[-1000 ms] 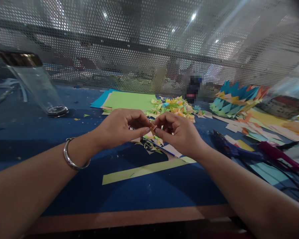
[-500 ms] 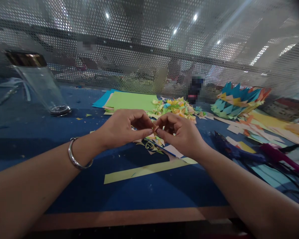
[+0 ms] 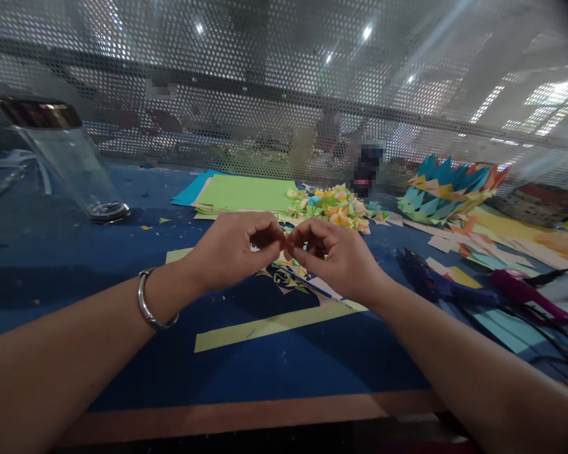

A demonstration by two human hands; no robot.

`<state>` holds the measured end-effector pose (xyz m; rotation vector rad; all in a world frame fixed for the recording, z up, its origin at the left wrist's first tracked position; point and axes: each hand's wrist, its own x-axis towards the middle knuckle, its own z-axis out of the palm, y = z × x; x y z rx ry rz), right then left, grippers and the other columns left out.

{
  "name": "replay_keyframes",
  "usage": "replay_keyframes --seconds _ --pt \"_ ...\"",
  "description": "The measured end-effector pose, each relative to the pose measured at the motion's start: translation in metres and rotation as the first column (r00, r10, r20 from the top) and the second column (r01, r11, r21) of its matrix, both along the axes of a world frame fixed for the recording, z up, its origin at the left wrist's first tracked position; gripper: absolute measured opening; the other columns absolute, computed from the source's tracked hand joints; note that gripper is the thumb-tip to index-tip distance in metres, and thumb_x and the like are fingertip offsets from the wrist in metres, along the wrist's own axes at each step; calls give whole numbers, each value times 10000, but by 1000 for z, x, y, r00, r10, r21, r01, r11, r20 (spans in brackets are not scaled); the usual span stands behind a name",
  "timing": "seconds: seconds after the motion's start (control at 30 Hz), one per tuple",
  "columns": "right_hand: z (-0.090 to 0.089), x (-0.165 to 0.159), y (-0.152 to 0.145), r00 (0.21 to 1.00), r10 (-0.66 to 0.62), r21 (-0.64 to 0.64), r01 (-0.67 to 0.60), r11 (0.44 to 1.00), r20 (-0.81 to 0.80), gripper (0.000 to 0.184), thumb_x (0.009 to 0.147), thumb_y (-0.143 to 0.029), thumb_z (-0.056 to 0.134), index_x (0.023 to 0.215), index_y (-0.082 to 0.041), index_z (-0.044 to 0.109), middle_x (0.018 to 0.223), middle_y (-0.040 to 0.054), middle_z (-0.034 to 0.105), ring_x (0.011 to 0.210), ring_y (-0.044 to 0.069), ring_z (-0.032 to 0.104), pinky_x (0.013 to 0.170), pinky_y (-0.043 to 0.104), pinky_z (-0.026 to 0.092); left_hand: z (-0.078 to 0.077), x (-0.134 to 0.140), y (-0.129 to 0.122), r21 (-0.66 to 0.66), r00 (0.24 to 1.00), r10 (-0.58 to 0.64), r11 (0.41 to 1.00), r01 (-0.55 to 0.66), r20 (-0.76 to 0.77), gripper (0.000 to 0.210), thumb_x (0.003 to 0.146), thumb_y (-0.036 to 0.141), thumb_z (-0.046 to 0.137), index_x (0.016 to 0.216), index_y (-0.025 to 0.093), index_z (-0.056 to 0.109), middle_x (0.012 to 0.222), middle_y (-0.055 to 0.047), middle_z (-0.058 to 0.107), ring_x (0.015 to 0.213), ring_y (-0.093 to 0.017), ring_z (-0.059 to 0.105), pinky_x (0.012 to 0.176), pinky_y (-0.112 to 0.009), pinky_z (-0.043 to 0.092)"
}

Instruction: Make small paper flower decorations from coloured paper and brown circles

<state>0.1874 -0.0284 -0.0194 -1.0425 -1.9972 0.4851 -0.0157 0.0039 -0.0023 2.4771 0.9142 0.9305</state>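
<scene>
Pinched between the fingertips of both hands is a small orange-tan paper piece (image 3: 288, 246), mostly covered by the fingers. My left hand (image 3: 236, 248) has thumb and forefinger closed on its left side; a silver bangle (image 3: 146, 302) circles that wrist. From the other side, my right hand (image 3: 343, 258) closes on the same piece. Beneath the hands lie paper scraps (image 3: 281, 277) and a thin blue stick (image 3: 319, 289). A pale yellow paper strip (image 3: 265, 329) lies nearer the front edge.
Behind the hands are a stack of green paper (image 3: 250, 192) and a heap of small folded paper pieces (image 3: 334, 203). A glass bottle (image 3: 78, 164) stands left. At right are a spiky paper ring (image 3: 442, 189), a blue glue gun (image 3: 445, 280), a magenta one (image 3: 525, 295) and cables.
The fingertips have drawn closer together, so less of the paper piece shows. The whole view has shifted slightly. A pale paper edge shows more beside the left wrist.
</scene>
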Motion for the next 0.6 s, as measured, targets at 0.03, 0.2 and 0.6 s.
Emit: replay_keyframes --seconds 0.03,0.2,0.6 --pt "0 0 0 1000 -3 3 3 1000 9 72 854 -198 615 924 -181 619 760 -17 604 568 75 506 521 213 409 -1 1 0 -16 1000 -9 1000 9 2 85 820 196 578 849 188 657 781 -17 690 710 -142 640 667 -262 491" --pt "3 -2 -3 998 -28 55 25 998 53 59 859 -213 623 910 -182 625 764 -16 612 557 73 507 521 216 408 -4 1 3 -216 990 -64 972 91 127 41 816 215 602 830 181 619 753 -16 665 678 -137 620 620 -255 489" --pt "2 -1 -5 995 -40 170 23 985 93 81 882 -209 618 958 -192 642 869 18 656 644 102 545 592 243 437 -2 3 2 -299 970 -55 946 126 237 30 810 194 621 806 172 601 702 7 604 640 -111 560 573 -231 443"
